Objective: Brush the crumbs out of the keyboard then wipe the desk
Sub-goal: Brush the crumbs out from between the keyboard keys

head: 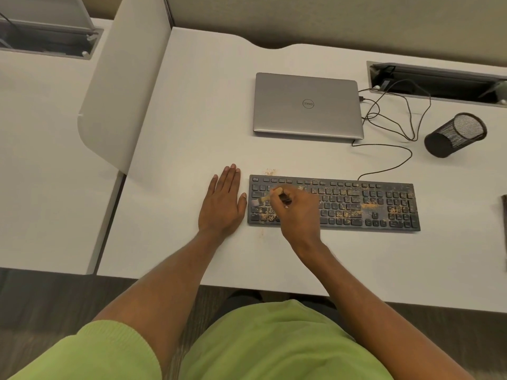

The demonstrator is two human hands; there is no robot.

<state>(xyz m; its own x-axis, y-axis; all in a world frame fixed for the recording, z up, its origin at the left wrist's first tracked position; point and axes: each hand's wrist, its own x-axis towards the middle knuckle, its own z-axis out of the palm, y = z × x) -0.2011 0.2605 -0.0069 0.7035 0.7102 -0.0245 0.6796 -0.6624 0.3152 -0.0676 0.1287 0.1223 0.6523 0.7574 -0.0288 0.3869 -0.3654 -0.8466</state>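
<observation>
A black keyboard (356, 204) lies flat on the white desk (192, 133), dusted with tan crumbs across its keys. My right hand (299, 212) is over the keyboard's left part, closed around a small brush (270, 197) whose pale bristles touch the keys. My left hand (223, 204) rests flat on the desk, fingers together, right beside the keyboard's left edge. A small patch of crumbs (270, 171) lies on the desk just behind the keyboard's left corner.
A closed grey laptop (307, 105) sits behind the keyboard, with cables (395, 124) trailing right to a cable slot (439, 80). A black mesh pen cup (455, 134) lies tipped at the right. A dark object (504, 229) shows at the right edge. A divider panel (123, 86) stands left.
</observation>
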